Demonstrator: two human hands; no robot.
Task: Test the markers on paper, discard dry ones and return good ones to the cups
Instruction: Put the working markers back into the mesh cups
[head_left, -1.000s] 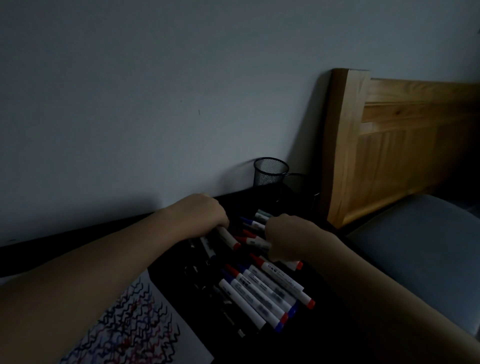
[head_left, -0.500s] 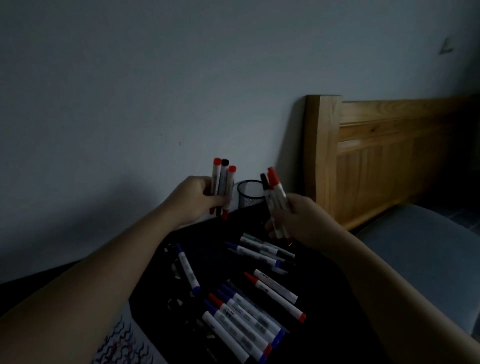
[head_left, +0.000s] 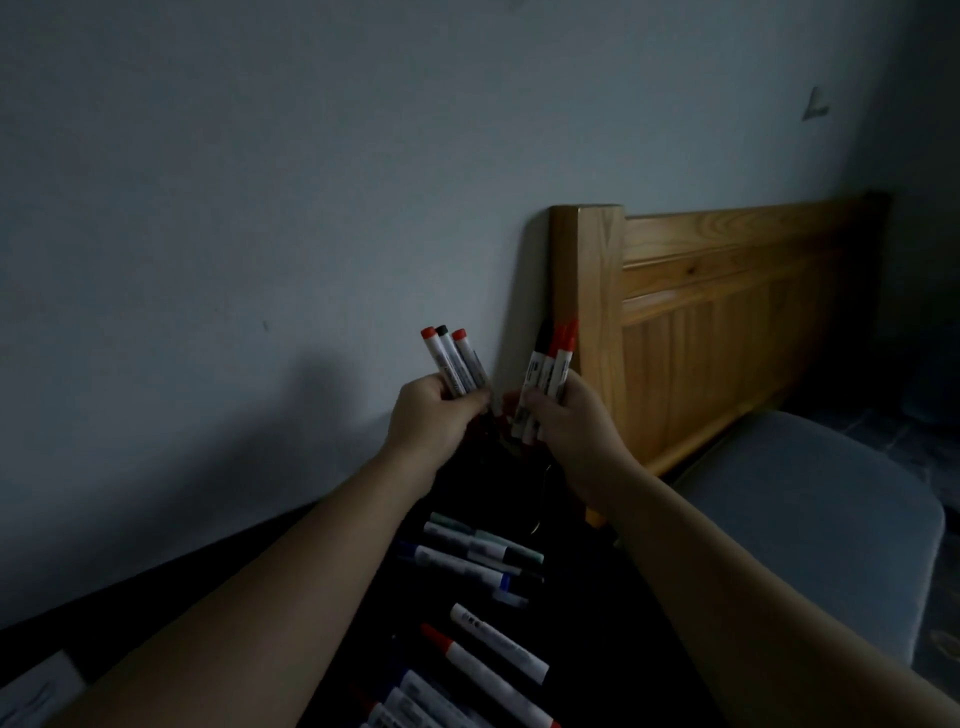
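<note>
My left hand (head_left: 434, 415) grips three white markers (head_left: 457, 364) upright, two with red caps and one with a black cap. My right hand (head_left: 569, 421) grips another bunch of markers (head_left: 548, 371), red and black caps pointing up. The two hands are raised close together above the far end of the dark table (head_left: 597, 597). Several more markers (head_left: 478, 556) lie on the table below, some with blue or dark caps, and a red-capped marker (head_left: 483, 670) lies nearer to me. The cups are hidden behind my hands.
A wooden headboard (head_left: 701, 322) stands against the grey wall at the right. A grey cushion (head_left: 810, 519) lies beside the table on the right. A corner of paper (head_left: 31, 691) shows at the bottom left.
Both hands picked up bunches of markers from the table and lifted them. They have come closer together, now covering the mesh cup. The camera has tilted up, so the scribbled paper is nearly out of view.
</note>
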